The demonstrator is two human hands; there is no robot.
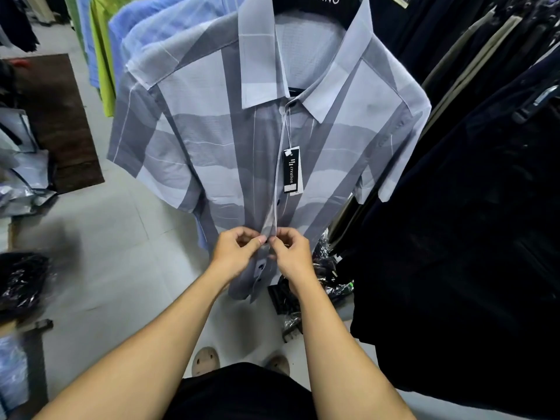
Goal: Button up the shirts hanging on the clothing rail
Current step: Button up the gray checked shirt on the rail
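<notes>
While the black hanger [318,3] shows white letters ending "ISTINO", a black swing tag [292,171] reading "creaton" dangles on the grey and pale-blue block-striped short-sleeved shirt [212,140], hanging dead centre between blue and green shirts [100,56] and dark garments [454,207]. Low on its placket, left hand [235,250] and right hand [292,253] both pinch the fabric edges with curled fingers, thumbs nearly meeting.

I read "creaton" running up the black hang tag [291,171] on the shirt [209,134] above the left hand [235,253] and right hand [292,253], and cut-off "RISTINO" on the black hanger [318,3] higher still.
</notes>
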